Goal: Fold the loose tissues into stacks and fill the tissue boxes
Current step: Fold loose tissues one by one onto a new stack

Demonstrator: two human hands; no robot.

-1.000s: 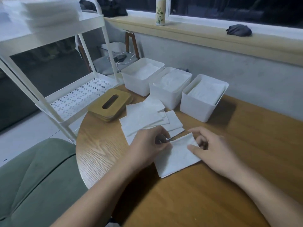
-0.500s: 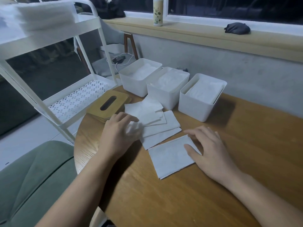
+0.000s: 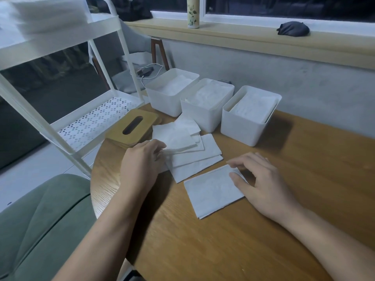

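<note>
Three filled boxes (image 3: 199,118); left hand (image 3: 140,161) pinches one loose tissue (image 3: 176,138), right hand (image 3: 261,185) spread on one folded tissue (image 3: 211,191).

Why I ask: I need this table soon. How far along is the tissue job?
Done: the right box and middle box look nearly full; the left box holds fewer. In hand: the left hand pinches the top tissue of the loose pile, while the right hand rests on a folded tissue. Left: folding that pile, filling up, and fitting the wooden lids, still off.
</note>
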